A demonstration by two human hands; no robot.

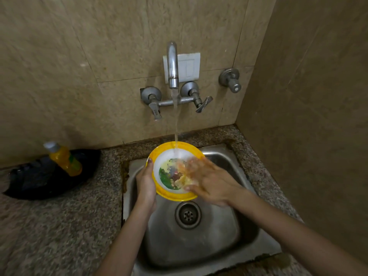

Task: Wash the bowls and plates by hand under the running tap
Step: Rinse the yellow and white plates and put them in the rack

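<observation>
Over the sink (229,242), you tilt the yellow-rimmed bowl (175,170) so the tap (172,62) water lands inside. Your left hand (146,183) grips its rim to steady it, while your right hand (207,181), fingers flat and blurred, rubs the food smears loose.

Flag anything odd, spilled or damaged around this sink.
A white switch plate sits on the wall right behind the tap spout, close to running water. Brown staining marks the seam between the sink and the counter on the left. The orange bottle lies tilted on a black bag. The bowl looks intact.
</observation>
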